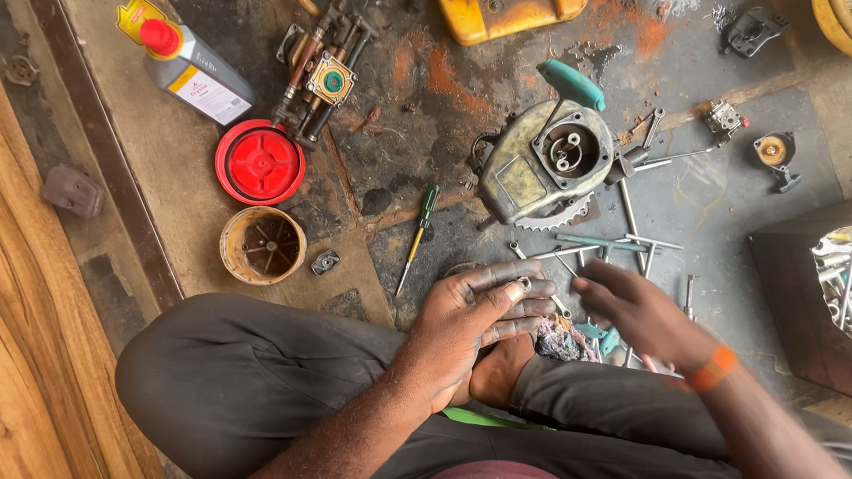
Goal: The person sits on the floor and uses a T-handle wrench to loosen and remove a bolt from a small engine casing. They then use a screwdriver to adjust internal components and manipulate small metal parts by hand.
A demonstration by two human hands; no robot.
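I sit on the floor with my legs crossed. My left hand lies over my foot, and its thumb and forefinger pinch a small metal ring. My right hand, blurred and with an orange wristband, hovers just right of it with loosely spread fingers that hold nothing I can see. A dirty rag lies between the hands. Beyond them a small engine block with an open cylinder bore rests on the stained floor, with a teal handle behind it.
T-handle wrenches lie in front of the engine. A green-handled screwdriver, a red cap, a tan round cup, an oil bottle and carburettor parts are to the left. A yellow housing is at top. A tool box stands right.
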